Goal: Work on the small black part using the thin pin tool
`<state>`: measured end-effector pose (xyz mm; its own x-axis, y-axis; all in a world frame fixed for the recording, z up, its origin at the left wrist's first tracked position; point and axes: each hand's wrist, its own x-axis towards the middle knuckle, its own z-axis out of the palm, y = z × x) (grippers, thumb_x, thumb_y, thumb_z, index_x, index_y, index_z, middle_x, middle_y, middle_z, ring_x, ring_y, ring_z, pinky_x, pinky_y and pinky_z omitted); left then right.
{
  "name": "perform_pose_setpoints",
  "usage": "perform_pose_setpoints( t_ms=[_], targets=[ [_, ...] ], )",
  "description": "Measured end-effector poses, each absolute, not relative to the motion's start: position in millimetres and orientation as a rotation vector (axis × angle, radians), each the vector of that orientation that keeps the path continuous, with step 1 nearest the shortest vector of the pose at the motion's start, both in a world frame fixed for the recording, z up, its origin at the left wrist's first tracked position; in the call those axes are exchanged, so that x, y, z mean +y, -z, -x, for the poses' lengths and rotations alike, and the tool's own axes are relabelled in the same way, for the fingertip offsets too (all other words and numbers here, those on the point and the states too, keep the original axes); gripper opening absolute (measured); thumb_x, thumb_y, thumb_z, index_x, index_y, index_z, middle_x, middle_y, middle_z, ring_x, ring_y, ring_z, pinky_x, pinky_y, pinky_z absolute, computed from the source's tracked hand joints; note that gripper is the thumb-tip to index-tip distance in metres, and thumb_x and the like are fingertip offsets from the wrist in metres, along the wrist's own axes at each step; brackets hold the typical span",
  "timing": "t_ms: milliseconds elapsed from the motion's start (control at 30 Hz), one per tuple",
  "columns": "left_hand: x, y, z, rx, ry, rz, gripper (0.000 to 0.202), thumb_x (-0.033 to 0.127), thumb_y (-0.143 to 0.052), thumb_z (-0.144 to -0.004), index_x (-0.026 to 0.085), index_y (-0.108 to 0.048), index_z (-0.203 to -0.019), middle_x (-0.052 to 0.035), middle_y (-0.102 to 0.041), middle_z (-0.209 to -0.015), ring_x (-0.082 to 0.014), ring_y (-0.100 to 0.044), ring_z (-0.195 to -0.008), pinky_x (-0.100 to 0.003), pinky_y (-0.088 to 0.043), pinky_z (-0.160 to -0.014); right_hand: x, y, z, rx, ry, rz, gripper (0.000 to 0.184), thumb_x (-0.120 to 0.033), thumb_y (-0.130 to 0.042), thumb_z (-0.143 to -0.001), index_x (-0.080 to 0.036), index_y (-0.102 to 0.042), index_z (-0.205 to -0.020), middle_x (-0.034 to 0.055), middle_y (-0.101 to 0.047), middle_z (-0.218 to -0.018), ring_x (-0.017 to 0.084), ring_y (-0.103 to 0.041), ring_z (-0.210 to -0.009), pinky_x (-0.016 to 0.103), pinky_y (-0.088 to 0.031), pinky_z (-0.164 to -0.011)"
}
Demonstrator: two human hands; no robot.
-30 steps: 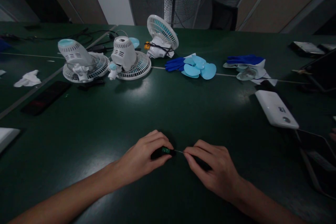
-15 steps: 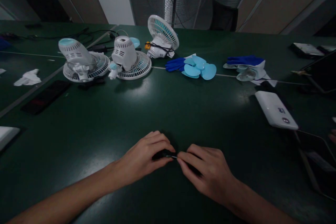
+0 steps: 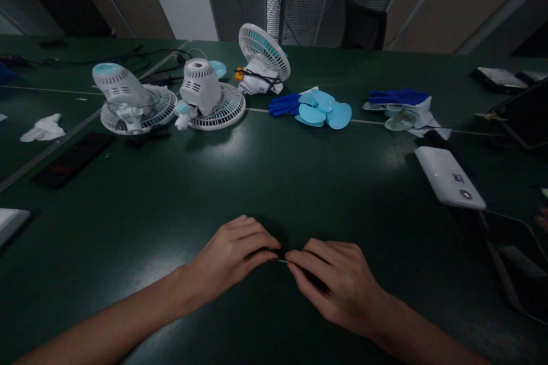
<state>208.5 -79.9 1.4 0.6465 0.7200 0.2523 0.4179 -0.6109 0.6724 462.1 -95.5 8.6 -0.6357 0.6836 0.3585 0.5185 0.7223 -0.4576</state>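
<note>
Green tabletop (image 3: 265, 177), blades (image 3: 259, 41) inside fan cage (image 3: 242, 40), left grip (image 3: 236, 248) tight on dark piece (image 3: 281, 252), right grip (image 3: 340, 274) on rod (image 3: 281, 261)

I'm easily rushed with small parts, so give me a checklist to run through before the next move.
1. Left hand grips the small dark piece: ok, pinched between thumb and fingers.
2. Right hand holds the thin metal shaft: ok, at its fingertips.
3. Shaft tip seated in the dark piece: cannot tell, fingers hide it.
4. Gloves worn: not ok if wanted; both hands are bare, and blue gloves lie farther back.
5. Light-blue fan blade apart from the hands: ok, well beyond them.
</note>
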Motion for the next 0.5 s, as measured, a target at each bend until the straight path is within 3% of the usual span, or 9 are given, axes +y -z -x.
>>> perform_pose_setpoints(
  t_ms=[200, 400, 500],
  targets=[
    [-82.4, 1.7, -207.1, 0.918, -0.680, -2.277, 0.008, 0.027, -0.062, -0.100, 0.019, -0.063, -0.098, -0.0035, -0.072, -0.097, -0.0162, -0.066, -0.091, -0.030, -0.050, -0.082, -96.8, -9.5, -464.3, -2.399, -0.426, 0.901, 0.020, -0.020, -0.058, -0.102, -0.020, -0.069, -0.118, 0.0011, -0.073, -0.088, 0.014, -0.068, -0.065, 0.030, -0.046, -0.060],
    [-74.6, 0.7, -190.9, 0.981, -0.650, -2.272, 0.008, 0.026, -0.062, -0.100, 0.019, -0.064, -0.102, -0.0048, -0.071, -0.101, -0.0155, -0.068, -0.094, -0.028, -0.053, -0.082, -92.7, -52.6, -472.2, -2.477, -0.279, 0.793, 0.042, -0.020, -0.059, -0.102, -0.021, -0.054, -0.144, 0.0000, -0.076, -0.090, 0.013, -0.069, -0.067, 0.031, -0.050, -0.059],
    [-59.6, -4.7, -161.9, 1.182, -0.683, -2.222, 0.011, 0.031, -0.067, -0.097, 0.020, -0.067, -0.100, -0.0044, -0.073, -0.104, -0.0163, -0.071, -0.097, -0.028, -0.056, -0.085, -96.5, -91.0, -466.8, -2.532, -0.173, 0.646, 0.038, -0.027, -0.064, -0.102, -0.039, -0.060, -0.138, -0.0056, -0.078, -0.089, 0.011, -0.065, -0.059, 0.031, -0.050, -0.054]
  ],
)
